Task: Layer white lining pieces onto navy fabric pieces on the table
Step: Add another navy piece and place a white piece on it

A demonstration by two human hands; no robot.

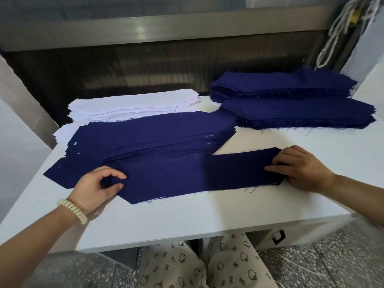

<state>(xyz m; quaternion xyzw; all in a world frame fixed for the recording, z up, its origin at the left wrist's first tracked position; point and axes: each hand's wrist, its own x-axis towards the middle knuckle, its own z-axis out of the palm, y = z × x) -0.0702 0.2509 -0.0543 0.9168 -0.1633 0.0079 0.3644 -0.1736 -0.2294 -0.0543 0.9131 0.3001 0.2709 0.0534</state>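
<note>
Across the surface (207,215): I look down on a white top that carries every pile of cloth, with the person's patterned trousers (207,267) showing below its near edge.
Fanned navy stack (155,132): this is the biggest pile, left of centre, with its pieces slipped sideways so the frayed edges step down toward me.
Far navy stacks: the rear navy stack (286,84) and the nearer navy stack (301,113) sit at the far right, touching, one behind the other.
White lining stack (133,104): it sits at the far left, just behind the fanned navy stack, which overlaps its near edge.
Front navy piece (197,175): one long piece lies flat across the near middle. Its left part rests over the foot of the fanned navy stack and its right end on the bare surface.
Left hand (97,186): it is on the left end of the front navy piece, with the fingers (122,176) curled in and the thumb pinching a small fold of cloth.
Right hand (301,167): it is at the right end of the same piece, fingers bent down onto the cloth and grasping it against the thumb.
Bracelet (72,210): pale and beaded, it sits on the left wrist.
Drawer handle (278,236): it is dark and sits under the surface at the right.
</note>
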